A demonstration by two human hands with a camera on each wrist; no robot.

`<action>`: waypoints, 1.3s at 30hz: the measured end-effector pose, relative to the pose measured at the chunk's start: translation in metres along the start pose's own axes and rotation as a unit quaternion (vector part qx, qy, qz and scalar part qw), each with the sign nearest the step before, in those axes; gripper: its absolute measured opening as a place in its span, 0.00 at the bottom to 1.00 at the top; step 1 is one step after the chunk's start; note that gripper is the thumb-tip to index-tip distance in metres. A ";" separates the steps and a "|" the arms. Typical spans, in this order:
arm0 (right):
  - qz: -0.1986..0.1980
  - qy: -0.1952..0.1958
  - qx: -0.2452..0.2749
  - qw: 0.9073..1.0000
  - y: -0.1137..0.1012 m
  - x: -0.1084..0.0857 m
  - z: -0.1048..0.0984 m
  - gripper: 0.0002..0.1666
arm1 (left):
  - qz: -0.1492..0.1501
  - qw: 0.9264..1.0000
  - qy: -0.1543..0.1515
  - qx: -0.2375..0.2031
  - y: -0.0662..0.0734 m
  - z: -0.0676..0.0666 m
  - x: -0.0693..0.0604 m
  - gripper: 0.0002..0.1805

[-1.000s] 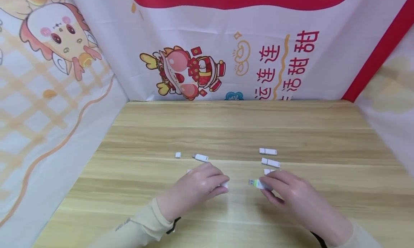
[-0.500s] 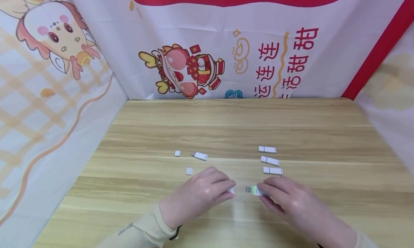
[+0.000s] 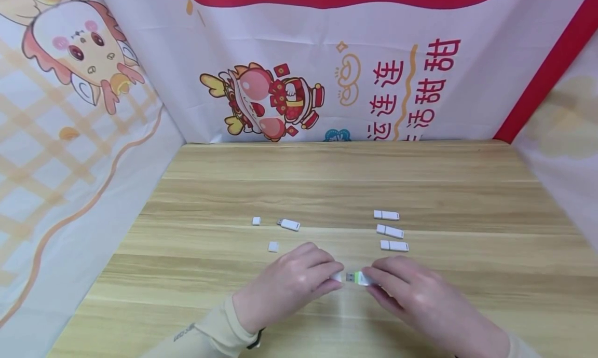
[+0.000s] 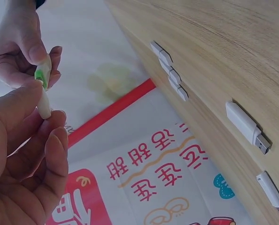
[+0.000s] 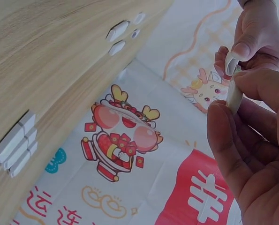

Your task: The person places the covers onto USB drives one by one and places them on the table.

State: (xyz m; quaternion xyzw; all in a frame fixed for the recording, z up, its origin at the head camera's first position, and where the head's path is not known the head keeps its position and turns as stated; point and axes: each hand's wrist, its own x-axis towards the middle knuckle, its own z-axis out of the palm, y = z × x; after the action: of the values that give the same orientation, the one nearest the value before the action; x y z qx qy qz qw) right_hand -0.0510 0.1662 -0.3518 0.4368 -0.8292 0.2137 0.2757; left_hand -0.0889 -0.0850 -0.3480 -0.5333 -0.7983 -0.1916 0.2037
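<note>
My left hand (image 3: pixel 299 277) pinches a small white cap (image 3: pixel 336 276) between thumb and fingers, its mouth towards the right. In my right hand (image 3: pixel 413 288) is a white USB stick (image 3: pixel 363 278) with a green band, pinched near its rear end. Its bare metal plug (image 3: pixel 350 277) points left at the cap, a narrow gap short of it in the head view. The left wrist view shows the cap (image 4: pixel 44 105) and the stick (image 4: pixel 44 68) nearly end to end. Fingers cover part of each.
Three capped USB sticks (image 3: pixel 390 231) lie in a column beyond my right hand. On the left are an uncapped stick (image 3: pixel 289 224) and two loose caps (image 3: pixel 273 246). A second uncapped stick (image 4: pixel 242 122) shows in the left wrist view. Printed cloth (image 3: pixel 303 36) borders the table.
Both hands have come together, the left moving right and the right moving left, narrowing the gap between cap and plug. A loose cap and the nearest capped stick are now uncovered.
</note>
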 end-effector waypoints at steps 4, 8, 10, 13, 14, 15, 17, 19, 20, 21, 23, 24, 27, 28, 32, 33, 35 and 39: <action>0.003 -0.006 -0.001 1.000 -0.001 0.001 0.002 0.23 | 0.000 1.000 0.001 -0.006 0.000 0.000 0.001 0.10; 0.012 -0.017 -0.008 1.000 -0.003 0.003 0.003 0.25 | 0.026 1.000 0.012 0.012 -0.002 0.001 0.001 0.11; 0.015 -0.020 -0.010 1.000 -0.003 0.003 0.003 0.26 | 0.034 0.999 0.015 0.018 -0.002 0.001 0.001 0.11; 0.016 -0.022 -0.008 1.000 -0.003 0.005 0.003 0.26 | 0.040 0.999 0.017 0.021 -0.002 0.001 0.002 0.12; 0.016 -0.023 -0.006 1.000 -0.003 0.005 0.003 0.26 | 0.041 0.999 0.017 0.022 -0.002 0.001 0.002 0.12; 0.014 -0.021 -0.005 1.000 -0.003 0.006 0.004 0.25 | 0.041 0.999 0.018 0.023 -0.002 0.002 0.002 0.12; 0.010 -0.017 -0.005 1.000 -0.003 0.007 0.004 0.25 | 0.043 0.999 0.020 0.026 -0.002 0.002 0.003 0.11; 0.009 -0.019 -0.006 1.000 -0.004 0.008 0.004 0.25 | 0.043 0.999 0.022 0.026 -0.002 0.003 0.003 0.11; 0.007 -0.015 -0.007 1.000 -0.004 0.009 0.004 0.25 | 0.042 0.998 0.023 0.026 -0.002 0.003 0.003 0.11; 0.007 -0.015 -0.008 1.000 -0.004 0.009 0.004 0.26 | 0.042 0.999 0.023 0.026 -0.002 0.003 0.003 0.11; 0.009 -0.017 -0.009 1.000 -0.005 0.010 0.004 0.26 | 0.041 0.999 0.024 0.025 -0.002 0.003 0.003 0.11; 0.011 -0.020 -0.009 1.000 -0.005 0.010 0.004 0.26 | 0.041 0.999 0.024 0.024 -0.002 0.003 0.003 0.11; 0.012 -0.022 -0.006 1.000 -0.005 0.011 0.005 0.26 | 0.042 0.998 0.028 0.021 -0.002 0.003 0.004 0.11; 0.011 -0.021 -0.003 1.000 -0.005 0.012 0.005 0.26 | 0.043 0.998 0.030 0.020 -0.001 0.002 0.004 0.10; 0.007 -0.015 0.005 1.000 -0.004 0.012 0.006 0.24 | 0.043 0.998 0.032 0.020 -0.001 0.002 0.005 0.10; 0.008 -0.014 0.007 1.000 -0.004 0.013 0.007 0.24 | 0.041 0.998 0.030 0.022 -0.001 0.002 0.005 0.10; 0.011 -0.013 0.012 1.000 -0.003 0.012 0.008 0.23 | 0.035 0.999 0.026 0.019 0.000 0.002 0.005 0.10; 0.018 -0.011 0.016 1.000 -0.002 0.013 0.009 0.24 | 0.019 1.000 0.019 0.006 0.001 0.001 0.007 0.10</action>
State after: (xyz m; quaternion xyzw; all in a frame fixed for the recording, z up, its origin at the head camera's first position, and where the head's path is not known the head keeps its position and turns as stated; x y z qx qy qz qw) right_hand -0.0575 0.1520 -0.3501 0.4286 -0.8365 0.2269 0.2552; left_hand -0.0902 -0.0785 -0.3453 -0.5432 -0.7854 -0.1930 0.2253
